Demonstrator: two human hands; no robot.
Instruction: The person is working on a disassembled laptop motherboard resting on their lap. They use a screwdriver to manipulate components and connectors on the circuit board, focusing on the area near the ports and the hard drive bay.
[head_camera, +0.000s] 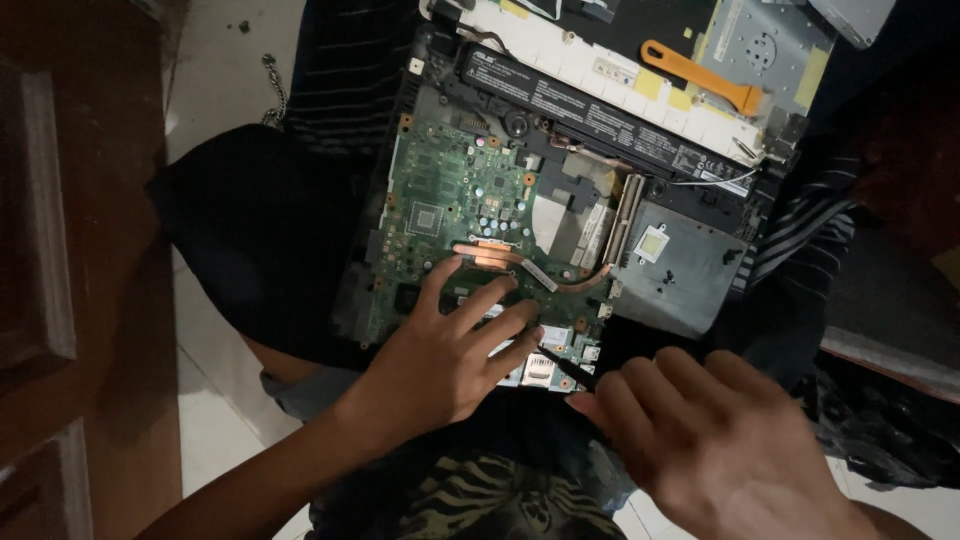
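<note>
Green motherboard (450, 215) lies under my left hand (440, 360), fingers spread flat on its near edge. Right hand (700, 440) pinches a thin black tool (565, 367), prob. a screwdriver, long axis slanting up-left toward the board's connectors. Tip's hidden behind my left fingertips; dim light.

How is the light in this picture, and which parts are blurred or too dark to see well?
Head view: light is dim and falls mainly on the green laptop circuit board and long black battery; the orange plastic pry tool is clear; the right hand looks soft with blur, the left hand sharper; the brown wooden cabinet and the edges sink into shadow.
</note>
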